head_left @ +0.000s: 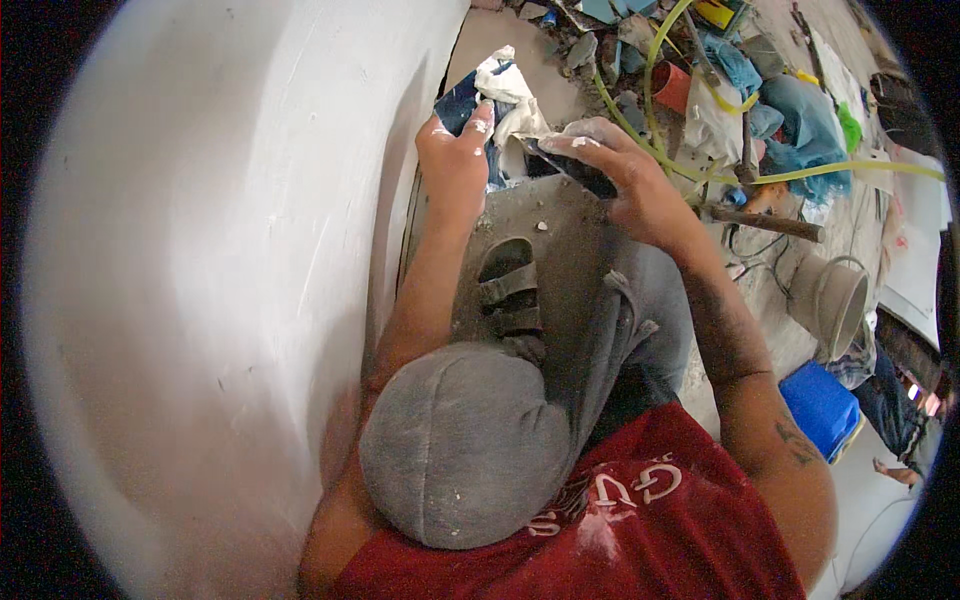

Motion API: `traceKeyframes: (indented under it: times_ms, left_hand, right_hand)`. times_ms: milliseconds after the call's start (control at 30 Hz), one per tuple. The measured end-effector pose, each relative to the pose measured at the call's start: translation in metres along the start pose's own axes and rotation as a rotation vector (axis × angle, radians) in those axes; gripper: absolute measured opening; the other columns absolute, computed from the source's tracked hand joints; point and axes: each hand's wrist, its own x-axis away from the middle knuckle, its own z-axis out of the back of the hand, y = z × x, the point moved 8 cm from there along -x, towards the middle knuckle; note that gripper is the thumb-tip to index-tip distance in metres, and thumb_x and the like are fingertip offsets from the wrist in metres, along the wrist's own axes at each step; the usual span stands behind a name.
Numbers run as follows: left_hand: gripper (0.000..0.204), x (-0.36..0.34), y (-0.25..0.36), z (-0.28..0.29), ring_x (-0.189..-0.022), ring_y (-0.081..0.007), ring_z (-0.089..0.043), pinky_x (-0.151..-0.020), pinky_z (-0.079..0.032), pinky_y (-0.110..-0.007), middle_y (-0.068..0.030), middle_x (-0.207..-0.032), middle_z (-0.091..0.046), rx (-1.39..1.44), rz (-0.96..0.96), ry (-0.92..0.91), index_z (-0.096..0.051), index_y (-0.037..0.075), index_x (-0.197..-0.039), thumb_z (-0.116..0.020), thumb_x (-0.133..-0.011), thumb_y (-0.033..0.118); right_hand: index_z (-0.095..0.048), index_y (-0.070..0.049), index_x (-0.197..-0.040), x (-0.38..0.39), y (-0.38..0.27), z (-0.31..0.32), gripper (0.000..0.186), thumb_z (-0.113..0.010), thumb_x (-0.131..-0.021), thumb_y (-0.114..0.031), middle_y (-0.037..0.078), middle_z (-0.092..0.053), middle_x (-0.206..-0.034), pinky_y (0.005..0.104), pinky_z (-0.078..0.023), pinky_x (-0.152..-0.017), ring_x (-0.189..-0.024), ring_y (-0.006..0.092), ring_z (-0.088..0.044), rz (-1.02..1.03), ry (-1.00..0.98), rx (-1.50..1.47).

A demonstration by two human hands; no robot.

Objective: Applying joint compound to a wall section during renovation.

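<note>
My left hand (457, 165) grips a flat dark blue plate (458, 104), its thumb pressed on the top face. A thick lump of white putty (513, 92) lies over the plate's far and right part. In my right hand (632, 178) is a dark flat spreader (578, 170), the fingers stretched over its back. Its left edge touches or nearly touches the putty beside the plate; which, I cannot tell. White smears cover the fingers of both hands.
A smooth white wall (200, 250) rises close on my left. Rubble, blue plastic bags (805, 125) and a yellow hose (800, 178) litter the floor at the far right. Nearer stand a whitish bucket (830, 300) and a blue container (818, 408). A sandalled foot (508, 275) is below my hands.
</note>
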Motion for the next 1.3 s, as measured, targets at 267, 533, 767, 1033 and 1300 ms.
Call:
traceKeyframes:
  times_ms: [267,533,767,1033,1300]
  left_hand:
    - [0.015,-0.009,-0.021,0.008,-0.056,-0.0110,-0.047,-0.053,-0.038,-0.029,-0.0047,-0.064,-0.057,-0.177,-0.044,0.018,-0.060,-0.003,-0.077,-0.063,-0.078,0.012]
    - [0.012,-0.022,-0.063,0.024,-0.057,-0.0095,-0.047,-0.052,-0.038,-0.028,-0.0024,-0.067,-0.057,-0.025,0.125,0.119,-0.058,-0.002,-0.077,-0.063,-0.078,0.009]
    - [0.029,0.042,-0.172,0.017,-0.059,-0.0155,-0.050,-0.052,-0.041,-0.033,-0.0050,-0.070,-0.058,-0.057,0.523,-0.120,-0.057,-0.003,-0.089,-0.066,-0.077,0.022]
    - [0.022,0.138,-0.233,-0.013,-0.068,-0.0172,-0.061,-0.062,-0.050,-0.030,-0.0066,-0.084,-0.063,0.372,0.803,-0.361,-0.060,-0.001,-0.096,-0.061,-0.080,0.014]
    - [0.026,0.132,-0.207,-0.005,-0.073,-0.0205,-0.064,-0.066,-0.053,-0.033,-0.0100,-0.088,-0.064,0.508,0.973,-0.289,-0.056,-0.001,-0.102,-0.059,-0.082,0.015]
  right_hand:
    - [-0.055,-0.010,-0.115,0.011,0.001,-0.036,0.062,-0.053,-0.057,0.009,0.015,-0.051,-0.116,0.0375,-0.038,-0.095,-0.110,0.0349,-0.047,0.041,-0.028,0.140]
    - [-0.055,-0.007,-0.113,-0.001,-0.008,-0.015,0.051,-0.055,-0.062,0.000,0.015,-0.054,-0.113,0.0429,-0.036,-0.096,-0.107,0.0359,-0.049,0.070,-0.393,0.082]
    - [-0.058,-0.015,-0.093,-0.077,0.014,0.015,0.024,-0.057,-0.069,-0.016,0.004,-0.052,-0.102,0.0370,-0.036,-0.077,-0.094,0.0215,-0.048,0.575,0.156,0.885]
    - [-0.058,-0.016,-0.078,-0.174,0.123,-0.059,0.010,-0.056,-0.078,-0.025,-0.001,-0.041,-0.081,0.0319,-0.032,-0.071,-0.083,0.0148,-0.042,0.928,-0.153,1.645]
    - [-0.060,-0.010,-0.076,-0.209,0.111,-0.062,0.014,-0.057,-0.076,-0.024,0.000,-0.044,-0.083,0.0314,-0.033,-0.066,-0.080,0.0159,-0.043,1.035,0.014,1.640]
